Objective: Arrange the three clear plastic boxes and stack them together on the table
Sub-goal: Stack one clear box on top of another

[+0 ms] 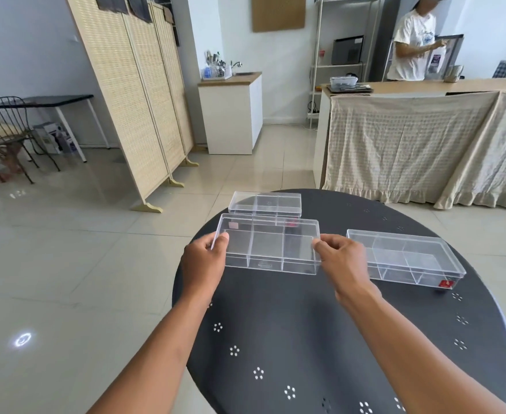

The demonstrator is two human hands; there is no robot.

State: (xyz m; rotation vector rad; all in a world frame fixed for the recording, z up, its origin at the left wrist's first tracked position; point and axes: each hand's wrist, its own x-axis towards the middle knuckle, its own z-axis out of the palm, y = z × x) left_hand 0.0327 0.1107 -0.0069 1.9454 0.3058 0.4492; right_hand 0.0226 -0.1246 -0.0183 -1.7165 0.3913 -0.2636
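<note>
I see both hands on one clear box [269, 246], lifted above the left part of the round dark surface [320, 339]. The left hand [204, 261] grips the box's left short end, thumb on the lid, fingers curled under. The right hand [340, 258] pinches the right short end, thumb on top near the corner. The box sits level, long side toward me, and its inner dividers show through the lid.

A second box [265, 204] lies flat at the far left edge of the surface, just behind the held one; their outlines overlap in this view, and I cannot tell whether they touch. A third box [407, 258] lies flat near the right edge, angled, with a red label at its near right corner. It is just beside the right hand; contact not resolvable.

The surface carries small clusters of punched holes across the near half. All three boxes are apart, none stacked yet.
</note>
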